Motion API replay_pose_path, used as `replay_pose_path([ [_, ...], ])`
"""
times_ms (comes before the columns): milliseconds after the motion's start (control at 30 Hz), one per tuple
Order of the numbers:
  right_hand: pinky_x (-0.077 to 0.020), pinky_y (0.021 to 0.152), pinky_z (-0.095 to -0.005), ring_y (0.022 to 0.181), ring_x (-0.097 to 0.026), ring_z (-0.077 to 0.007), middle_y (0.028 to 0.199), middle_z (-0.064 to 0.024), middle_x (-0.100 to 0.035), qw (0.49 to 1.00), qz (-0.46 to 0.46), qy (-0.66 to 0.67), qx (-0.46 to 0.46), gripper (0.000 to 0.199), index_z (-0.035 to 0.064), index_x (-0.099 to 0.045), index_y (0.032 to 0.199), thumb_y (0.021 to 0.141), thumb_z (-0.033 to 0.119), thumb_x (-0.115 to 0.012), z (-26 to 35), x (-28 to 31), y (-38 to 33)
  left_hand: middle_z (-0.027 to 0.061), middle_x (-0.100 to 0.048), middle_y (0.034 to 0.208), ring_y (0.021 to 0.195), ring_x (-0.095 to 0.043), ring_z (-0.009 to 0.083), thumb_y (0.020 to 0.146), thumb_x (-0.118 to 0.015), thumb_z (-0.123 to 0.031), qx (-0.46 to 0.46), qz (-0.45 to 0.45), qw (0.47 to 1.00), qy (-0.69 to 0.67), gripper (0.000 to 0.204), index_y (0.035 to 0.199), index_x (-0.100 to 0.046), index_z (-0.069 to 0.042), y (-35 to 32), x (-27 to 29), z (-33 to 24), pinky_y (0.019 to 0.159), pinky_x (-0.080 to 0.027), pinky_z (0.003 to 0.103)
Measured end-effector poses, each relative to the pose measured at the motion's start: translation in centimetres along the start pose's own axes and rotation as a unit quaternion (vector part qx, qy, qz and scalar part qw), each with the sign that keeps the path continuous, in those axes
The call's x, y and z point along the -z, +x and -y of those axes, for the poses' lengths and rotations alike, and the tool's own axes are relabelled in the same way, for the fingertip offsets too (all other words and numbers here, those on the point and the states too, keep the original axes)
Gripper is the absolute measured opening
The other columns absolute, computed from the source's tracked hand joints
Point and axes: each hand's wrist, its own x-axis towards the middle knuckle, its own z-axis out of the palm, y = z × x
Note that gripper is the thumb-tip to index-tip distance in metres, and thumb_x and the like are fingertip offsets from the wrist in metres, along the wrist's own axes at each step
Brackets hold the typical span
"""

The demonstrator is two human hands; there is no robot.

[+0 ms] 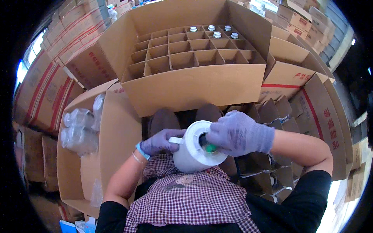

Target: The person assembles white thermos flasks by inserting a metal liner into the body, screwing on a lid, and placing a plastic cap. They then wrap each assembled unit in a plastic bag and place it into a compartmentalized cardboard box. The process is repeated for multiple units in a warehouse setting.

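Observation:
On my lap a white cylindrical jug [190, 155] with a side handle lies tilted, its ringed opening turned up and to the right. My left hand [161, 141], in a grey-purple glove, is closed round the jug's handle. The gloved right hand [237, 134] reaches over the opening with its fingers bent down at the dark hole. Beside those fingertips, inside the rim, shows a small green piece [210, 148]. What the right fingers grip is hidden behind the glove.
Ahead stands an open carton [194, 85] with cardboard dividers and several silver-topped bottles [217, 35] at its back right. Another carton [118, 136] at left holds plastic-wrapped items [79, 132]. A divided carton [272, 171] is at right. Stacked boxes [46, 93] rise at far left.

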Motion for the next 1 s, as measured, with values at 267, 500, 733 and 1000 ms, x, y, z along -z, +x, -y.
replay_pose_path([
  [267, -0.0519, 0.074, -0.0479, 0.087, -0.067, -0.0393, 0.087, -0.0241, -0.068, 0.957, -0.081, 0.119, -0.252, 0.037, 0.0037, -0.068, 0.1, 0.093, 0.04, -0.061, -7.1, -4.1, 4.3, 0.009, -0.054, 0.14, 0.125, -0.054, 0.0188, 0.088, -0.073, -0.025, -0.133, -0.317, 0.938, 0.054, 0.083, 0.154, -0.03, 0.0, -0.7, -8.7, 4.6, 0.108, -0.041, 0.033],
  [500, -0.0542, 0.079, -0.0496, 0.093, -0.069, -0.0385, 0.103, -0.0192, -0.071, 0.845, -0.293, -0.053, -0.444, 0.039, 0.0184, -0.067, 0.124, 0.091, 0.037, -0.06, -18.7, 2.9, 5.4, 0.0049, -0.06, 0.115, 0.103, -0.056, 0.0124, 0.094, -0.069, -0.025, -0.173, -0.334, 0.921, -0.105, 0.069, 0.149, -0.036, -0.001, -1.3, -3.0, 6.6, 0.093, -0.047, 0.029],
  [733, -0.0534, 0.076, -0.0535, 0.087, -0.068, -0.0413, 0.09, -0.0237, -0.069, 0.837, -0.143, -0.193, -0.491, 0.035, 0.0046, -0.063, 0.096, 0.093, 0.039, -0.059, -31.6, -5.2, -0.2, 0.0205, -0.06, 0.122, 0.11, -0.059, 0.034, 0.083, -0.077, -0.033, -0.178, -0.58, 0.605, 0.517, 0.068, 0.136, -0.051, 0.0, -12.0, 10.1, -0.1, 0.098, -0.049, 0.043],
  [1000, -0.0498, 0.089, -0.0495, 0.106, -0.063, -0.0385, 0.113, -0.0203, -0.066, 0.81, -0.239, -0.184, -0.503, 0.049, 0.0063, -0.06, 0.117, 0.085, 0.042, -0.069, -27.1, -5.8, -1.0, 0.0266, -0.055, 0.138, 0.127, -0.054, 0.039, 0.071, -0.073, -0.065, 0.068, -0.711, 0.496, 0.494, 0.092, 0.135, -0.056, -0.001, -22.6, 31.6, 2.4, 0.105, -0.042, 0.048],
])
